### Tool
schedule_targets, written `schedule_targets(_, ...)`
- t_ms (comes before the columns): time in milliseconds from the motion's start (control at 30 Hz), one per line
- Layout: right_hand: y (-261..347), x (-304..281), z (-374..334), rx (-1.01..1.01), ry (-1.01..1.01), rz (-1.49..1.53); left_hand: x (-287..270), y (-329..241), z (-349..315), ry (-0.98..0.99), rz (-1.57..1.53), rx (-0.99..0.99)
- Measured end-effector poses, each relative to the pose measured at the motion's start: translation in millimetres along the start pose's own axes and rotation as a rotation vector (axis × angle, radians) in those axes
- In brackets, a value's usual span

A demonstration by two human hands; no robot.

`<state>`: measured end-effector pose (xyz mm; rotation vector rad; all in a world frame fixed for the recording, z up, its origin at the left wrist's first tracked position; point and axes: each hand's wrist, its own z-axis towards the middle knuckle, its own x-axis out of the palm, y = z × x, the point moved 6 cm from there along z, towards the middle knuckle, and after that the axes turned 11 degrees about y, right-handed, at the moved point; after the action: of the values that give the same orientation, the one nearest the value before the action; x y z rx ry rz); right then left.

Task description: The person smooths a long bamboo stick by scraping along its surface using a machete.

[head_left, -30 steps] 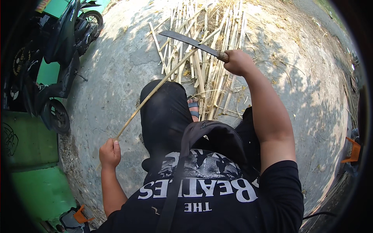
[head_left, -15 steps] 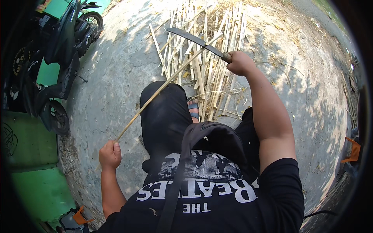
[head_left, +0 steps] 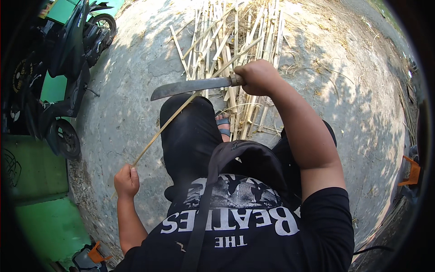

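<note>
The machete (head_left: pixel 192 86), gripped in the right hand (head_left: pixel 258 78), had come down the bamboo strip (head_left: pixel 159 133) to the knee (head_left: pixel 197 115), apparently advancing the stroke; the left hand (head_left: pixel 127 181) clenched it toward the concrete's (head_left: pixel 122 104) left edge.

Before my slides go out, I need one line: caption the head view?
The left hand grips a thin pale strip as the right hand holds a machete across it.

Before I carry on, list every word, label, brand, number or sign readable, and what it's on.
Black shirt: large white lettering, upside down, legible; I won't transcribe it.
Dark motorbike and just left of it: marks too blurred to read.
Green wall: black scrollwork, no readable words.
Machete and pale strip: no lettering visible.
</note>
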<state>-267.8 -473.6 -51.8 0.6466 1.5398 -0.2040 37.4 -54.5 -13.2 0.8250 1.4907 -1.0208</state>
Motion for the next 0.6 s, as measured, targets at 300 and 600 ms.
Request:
schedule_targets(300,-76.4,-4.7,-23.6,0.499,0.068,0.283,-12.8,3.6,0.5,0.029,0.032,0.018)
schedule_targets(600,12.9,0.2,0.9,0.081,0.171,0.085,-1.9,-2.2,-1.7,0.035,-0.017,-0.02)
